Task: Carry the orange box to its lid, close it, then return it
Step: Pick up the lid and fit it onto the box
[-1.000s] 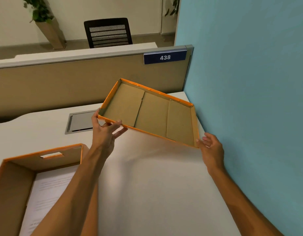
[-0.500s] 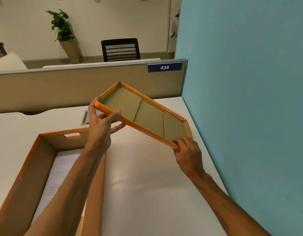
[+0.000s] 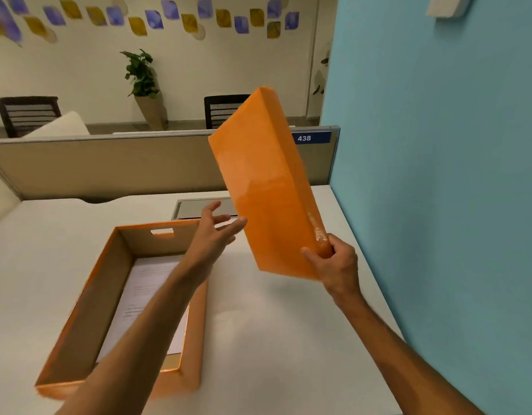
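Observation:
The orange lid (image 3: 264, 187) stands tilted in the air above the white desk, its orange outer face turned toward me. My right hand (image 3: 333, 263) grips its lower right corner. My left hand (image 3: 215, 230) hovers just left of the lid with fingers spread, not touching it. The open orange box (image 3: 196, 333) sits on the desk at the lower left, with brown cardboard inside, a handle slot in its far wall and white printed paper (image 3: 148, 298) on its bottom. My left forearm crosses over the box.
A blue wall (image 3: 438, 175) runs along the desk's right edge. A beige partition (image 3: 109, 166) with a "438" tag (image 3: 311, 138) closes the far side. A grey cable hatch (image 3: 205, 208) lies in the desk behind the box. Chairs and a plant stand beyond.
The lid has been flipped from its cardboard inside facing me to its orange outside facing me. My left hand let go of it; my right hand still holds its corner.

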Demonstrator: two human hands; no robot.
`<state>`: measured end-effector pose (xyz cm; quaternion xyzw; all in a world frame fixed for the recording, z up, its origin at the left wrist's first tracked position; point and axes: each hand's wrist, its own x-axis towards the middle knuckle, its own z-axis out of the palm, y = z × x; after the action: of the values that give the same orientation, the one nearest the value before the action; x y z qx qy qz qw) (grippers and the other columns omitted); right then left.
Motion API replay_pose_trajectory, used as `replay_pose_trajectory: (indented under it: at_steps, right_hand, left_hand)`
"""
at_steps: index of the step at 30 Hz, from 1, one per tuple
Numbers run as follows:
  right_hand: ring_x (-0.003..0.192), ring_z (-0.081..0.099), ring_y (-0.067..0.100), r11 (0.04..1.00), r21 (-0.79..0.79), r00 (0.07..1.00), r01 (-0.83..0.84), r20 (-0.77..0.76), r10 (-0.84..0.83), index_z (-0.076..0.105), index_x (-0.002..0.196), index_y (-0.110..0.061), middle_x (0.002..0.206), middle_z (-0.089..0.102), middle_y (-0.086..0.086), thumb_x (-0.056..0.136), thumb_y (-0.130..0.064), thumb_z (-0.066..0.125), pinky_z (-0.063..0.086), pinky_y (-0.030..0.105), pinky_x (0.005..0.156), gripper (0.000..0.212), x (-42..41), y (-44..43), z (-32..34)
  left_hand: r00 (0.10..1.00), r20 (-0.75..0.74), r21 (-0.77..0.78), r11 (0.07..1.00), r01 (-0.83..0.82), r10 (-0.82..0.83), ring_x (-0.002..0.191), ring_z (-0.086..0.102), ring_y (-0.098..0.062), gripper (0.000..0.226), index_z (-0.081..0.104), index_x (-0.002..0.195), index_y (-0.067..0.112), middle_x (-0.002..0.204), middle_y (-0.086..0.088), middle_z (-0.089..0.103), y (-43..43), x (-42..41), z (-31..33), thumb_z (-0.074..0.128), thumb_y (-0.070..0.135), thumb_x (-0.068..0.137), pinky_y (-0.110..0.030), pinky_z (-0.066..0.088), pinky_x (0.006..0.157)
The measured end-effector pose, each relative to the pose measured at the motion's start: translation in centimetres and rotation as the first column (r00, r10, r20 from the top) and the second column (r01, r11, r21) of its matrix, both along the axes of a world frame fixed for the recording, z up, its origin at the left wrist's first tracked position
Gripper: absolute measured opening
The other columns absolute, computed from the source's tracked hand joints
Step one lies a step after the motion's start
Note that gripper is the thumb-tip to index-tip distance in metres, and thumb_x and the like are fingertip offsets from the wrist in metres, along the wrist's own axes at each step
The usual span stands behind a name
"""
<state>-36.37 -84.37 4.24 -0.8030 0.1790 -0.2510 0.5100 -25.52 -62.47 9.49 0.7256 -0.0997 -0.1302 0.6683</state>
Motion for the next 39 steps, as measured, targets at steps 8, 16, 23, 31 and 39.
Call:
replay_pose_trajectory:
  at_steps: [8, 16, 23, 31, 39]
  right_hand:
    - [0.106, 0.067, 0.029, 0.862, 0.479, 0.984, -0.166, 0.140, 0.112, 0.045, 0.133, -0.041, 0.129, 0.062, -0.003, 0.079, -0.029, 0.079, 0.059, 0.053, 0.080, 0.065, -0.8, 3.9, 3.4]
    - [0.106, 0.066, 0.031, 0.789, 0.590, 0.985, -0.171, 0.112, 0.130, 0.048, 0.136, -0.035, 0.127, 0.064, 0.000, 0.079, -0.025, 0.076, 0.058, 0.056, 0.082, 0.064, -0.3, 11.6, 4.3]
    - [0.107, 0.063, 0.027, 0.865, 0.490, 0.992, -0.107, -0.004, 0.125, 0.054, 0.130, -0.024, 0.122, 0.064, -0.002, 0.089, -0.034, 0.066, 0.055, 0.038, 0.076, 0.043, 0.8, 20.4, 2.9]
    - [0.102, 0.061, 0.027, 0.885, 0.465, 0.969, -0.028, -0.205, 0.138, 0.051, 0.135, -0.017, 0.121, 0.061, 0.004, 0.088, -0.028, 0.070, 0.052, 0.045, 0.080, 0.052, 1.8, 26.3, 0.0]
    - [0.105, 0.061, 0.027, 0.903, 0.430, 0.932, 0.020, -0.335, 0.139, 0.056, 0.133, -0.018, 0.124, 0.063, 0.006, 0.086, -0.024, 0.073, 0.051, 0.043, 0.075, 0.050, 1.9, 27.5, -3.2]
  left_hand:
    - [0.998, -0.044, 0.070, 0.997, 0.045, -0.042, 0.134, 0.047, -0.032, 0.086, 0.024, 0.150, 0.029, 0.152, -0.002, 0.041, 6.7, -1.2, -1.2, 0.069, 0.054, 0.081, -0.052, 0.043, 0.104]
    - [0.996, 0.056, 0.158, 0.984, -0.084, 0.076, 0.116, 0.061, -0.028, 0.062, 0.049, 0.138, 0.016, 0.133, -0.007, 0.060, 17.6, -0.7, 0.1, 0.070, 0.039, 0.084, -0.054, 0.050, 0.098]
    - [0.972, 0.163, 0.236, 0.950, -0.206, 0.171, 0.100, 0.063, -0.021, 0.064, 0.057, 0.131, 0.016, 0.116, 0.003, 0.062, 26.8, -0.7, 1.1, 0.076, 0.045, 0.077, -0.040, 0.054, 0.086]
    - [0.969, 0.079, 0.366, 0.897, -0.248, 0.235, 0.095, 0.061, -0.024, 0.067, 0.058, 0.131, 0.009, 0.124, -0.010, 0.065, 33.2, -1.4, -1.8, 0.076, 0.046, 0.078, -0.043, 0.053, 0.084]
    - [0.966, -0.037, 0.418, 0.882, -0.217, 0.255, 0.117, 0.061, -0.032, 0.070, 0.061, 0.132, 0.010, 0.134, -0.011, 0.063, 34.8, -2.8, -6.5, 0.077, 0.048, 0.077, -0.046, 0.050, 0.095]
